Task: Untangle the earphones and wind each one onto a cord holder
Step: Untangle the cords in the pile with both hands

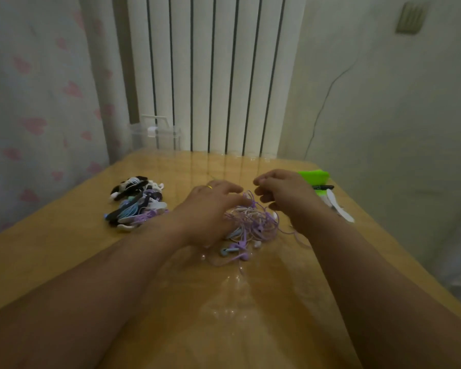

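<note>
Two bare forearms reach in from the bottom corners of the frame across the table (64,249), whose glossy top is a yellowish wood colour. They meet just above the centre, at the tangle (253,222) of purple, white and pale blue earphone cords lying on the table between the hands. A few earbuds (234,250) spill out at its near edge.

The left hand (208,209) lies palm-down on the tangle's left side, fingers fairly straight and pressing on the cords, a yellow ring (210,186) on one finger. The right hand (285,198) hovers over the right side with fingers curled, and seems to pinch a purple loop that rises between the two hands (the picture is soft here, so the pinch itself is not sharp).

Left of centre lies a pile (136,203) of earphones already wound on holders, black, white, blue and purple. Right of the right hand lie a green thing (313,174) and a white holder (341,209), with something thin and black between them.

At the table's far edge stands a clear box (155,134). Behind it are a white radiator (210,75) and, in the upper left, a curtain (37,102) with pink prints.
</note>
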